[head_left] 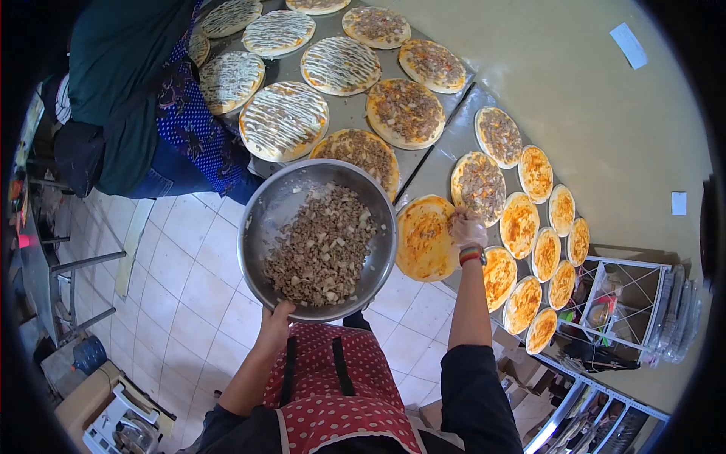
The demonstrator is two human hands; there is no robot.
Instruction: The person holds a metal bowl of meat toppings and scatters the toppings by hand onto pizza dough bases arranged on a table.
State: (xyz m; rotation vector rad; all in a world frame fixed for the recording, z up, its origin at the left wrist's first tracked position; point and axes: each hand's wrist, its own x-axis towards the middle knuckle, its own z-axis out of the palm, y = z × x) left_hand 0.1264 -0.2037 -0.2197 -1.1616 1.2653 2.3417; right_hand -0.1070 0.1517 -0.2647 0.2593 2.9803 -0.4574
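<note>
My left hand (277,327) grips the near rim of a large steel bowl (255,227), thumb over the edge. Inside lies crumbled ground meat (321,250) mixed with pale chopped pieces. My right hand (469,229), in a clear glove, is over the right edge of a sauced pizza base (423,238). Its fingers are bunched round a little brownish ground meat, partly hidden by the hand. Just beyond the fingers sits a meat-topped pizza (479,189). Several sauce-only bases (519,225) lie to the right of the hand.
More meat-topped pizzas (406,113) and pizzas striped with white sauce (284,121) cover the metal table (442,125) ahead. Another person (121,98) stands at the left by the table. A white wire rack (624,299) is at the right, and a metal-framed stand (87,261) at the left.
</note>
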